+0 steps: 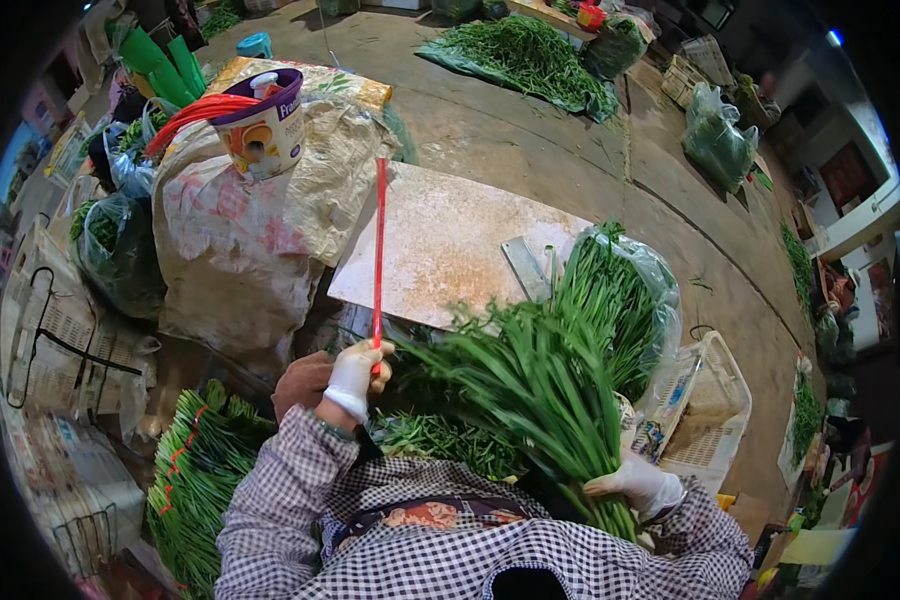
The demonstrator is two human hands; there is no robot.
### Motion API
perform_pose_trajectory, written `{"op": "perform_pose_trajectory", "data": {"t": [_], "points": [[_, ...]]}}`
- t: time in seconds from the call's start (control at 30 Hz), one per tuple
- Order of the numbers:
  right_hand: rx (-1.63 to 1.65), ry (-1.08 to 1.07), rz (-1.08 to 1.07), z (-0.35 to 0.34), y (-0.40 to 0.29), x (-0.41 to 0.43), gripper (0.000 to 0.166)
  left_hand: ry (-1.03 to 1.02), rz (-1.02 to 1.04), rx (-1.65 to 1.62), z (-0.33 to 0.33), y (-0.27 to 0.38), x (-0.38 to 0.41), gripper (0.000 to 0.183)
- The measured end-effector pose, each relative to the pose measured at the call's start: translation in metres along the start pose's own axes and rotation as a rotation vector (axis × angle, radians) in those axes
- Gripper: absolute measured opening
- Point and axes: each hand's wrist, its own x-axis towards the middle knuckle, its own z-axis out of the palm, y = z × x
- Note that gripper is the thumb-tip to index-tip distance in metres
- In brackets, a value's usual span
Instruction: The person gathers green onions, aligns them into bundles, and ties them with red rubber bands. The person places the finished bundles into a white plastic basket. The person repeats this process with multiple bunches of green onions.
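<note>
My left hand, in a white glove, grips the lower end of a red plastic strip that stands upright from it. In my right hand, also gloved, is a thick bunch of garlic chives, held by the stalk ends with the leaves fanning up and left. Beyond it, more chives stand in a clear plastic bag. A pale board lies before me with a cleaver-like metal blade near its right side. To my left, bundled chives bear red ties.
A printed bucket holding red strips stands on a sack-covered stack. White plastic crates flank me, one at right, others at left. Loose greens lie on a floor sheet. Leaf scraps lie by my lap.
</note>
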Motion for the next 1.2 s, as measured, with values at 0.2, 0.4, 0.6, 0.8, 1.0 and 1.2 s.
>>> {"op": "perform_pose_trajectory", "data": {"t": [0.2,0.4,0.6,0.8,1.0,1.2], "points": [[-0.588,-0.072,-0.628,-0.020,-0.084,0.055,0.053,-0.008,-0.443,-0.052,0.018,-0.059,0.153,0.018],[-0.799,0.021,-1.025,0.001,-0.150,0.230,0.067,0.034,-0.598,-0.147,0.028,-0.088,0.205,0.025],[-1.123,-0.206,-0.645,0.004,-0.126,0.424,0.072,0.015,-0.675,-0.097,0.029,-0.086,0.214,0.021],[-1.379,-0.178,-0.487,0.002,-0.125,0.452,0.061,0.132,-0.528,-0.013,0.041,-0.075,0.193,0.029],[-1.554,0.103,-0.436,0.007,-0.135,0.427,0.088,0.074,-0.610,-0.007,0.042,-0.079,0.199,0.022],[-1.540,0.484,-0.562,0.016,-0.111,0.376,0.117,0.020,-0.630,-0.039,0.024,-0.091,0.214,0.030]]}}
